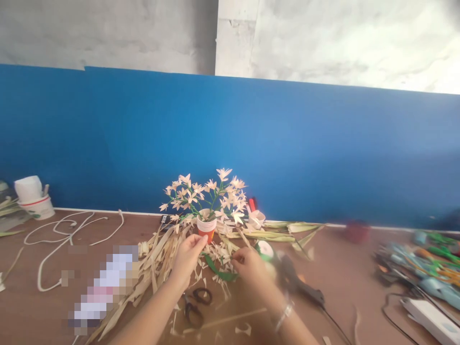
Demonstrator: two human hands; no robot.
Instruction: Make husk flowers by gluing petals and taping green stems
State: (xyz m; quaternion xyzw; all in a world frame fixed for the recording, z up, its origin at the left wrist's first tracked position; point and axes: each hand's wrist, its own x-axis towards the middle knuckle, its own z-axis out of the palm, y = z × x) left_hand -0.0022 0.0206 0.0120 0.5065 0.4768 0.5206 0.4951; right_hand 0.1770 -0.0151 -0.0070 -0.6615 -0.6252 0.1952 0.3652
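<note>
Pale flowers (191, 191) stand in the cup (206, 224) on the desk (338, 273).
The left hand (189, 251) is at the cup, the right hand (250, 264) near, both with curled fingers; their grip I cannot tell. Low, light support should steady it, sparing petals.

The left hand (194, 249) touches a red-and-white paper cup (207, 226) with cream flowers (190, 191) on green stems. The right hand (246, 262) is just beside green tape (220, 273). Black-handled scissors (196, 306) and a glue gun (300, 282) lie on the brown desk (143, 330).
</note>
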